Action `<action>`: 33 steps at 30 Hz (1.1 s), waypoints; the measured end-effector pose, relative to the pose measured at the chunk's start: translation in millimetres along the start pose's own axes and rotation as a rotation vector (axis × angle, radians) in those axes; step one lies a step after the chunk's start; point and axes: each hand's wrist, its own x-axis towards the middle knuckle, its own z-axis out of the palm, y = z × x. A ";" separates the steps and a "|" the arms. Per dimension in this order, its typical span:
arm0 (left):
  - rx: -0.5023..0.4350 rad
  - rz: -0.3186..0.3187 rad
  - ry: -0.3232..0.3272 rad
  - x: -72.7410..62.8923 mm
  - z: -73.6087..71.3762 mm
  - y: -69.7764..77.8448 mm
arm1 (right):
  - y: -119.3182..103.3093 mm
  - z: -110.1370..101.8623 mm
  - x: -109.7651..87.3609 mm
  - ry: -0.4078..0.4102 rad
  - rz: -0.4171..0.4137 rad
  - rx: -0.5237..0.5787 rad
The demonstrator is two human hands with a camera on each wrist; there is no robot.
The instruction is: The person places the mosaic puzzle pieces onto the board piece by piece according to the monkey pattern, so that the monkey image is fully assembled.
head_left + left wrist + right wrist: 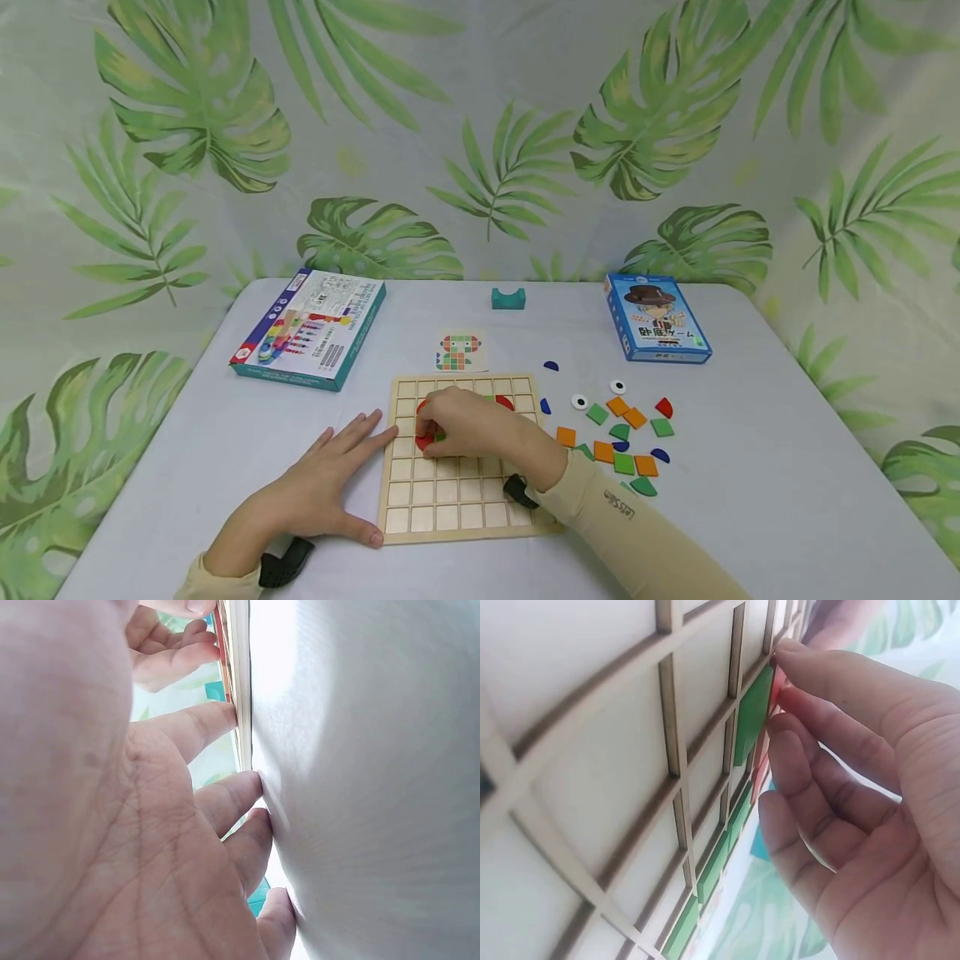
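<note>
A wooden grid board lies on the table in front of me. My right hand reaches over its left part, thumb and fingertips pinching a red quarter-round tile down at a cell. A green square tile sits in the cell beside it. Farther up the board are another red tile and several green tiles, partly hidden by the hand in the head view. My left hand lies spread on the table, thumb and index fingertip at the board's left edge.
Right of the board lie loose orange squares, green pieces, blue half-rounds and eye discs. Behind it are a pattern card and a teal block. Boxes stand at back left and back right.
</note>
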 end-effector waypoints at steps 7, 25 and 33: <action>-0.002 -0.006 0.002 0.3 0.3 -0.6 | -1.3 -1.7 -1.5 -0.005 -0.008 -0.003; -0.014 -0.041 -0.009 2.0 5.0 -3.0 | 29.6 -33.1 -53.8 0.093 0.049 0.135; -0.001 -0.034 -0.002 2.3 3.8 -2.9 | 65.5 -43.5 -100.8 0.114 0.154 0.209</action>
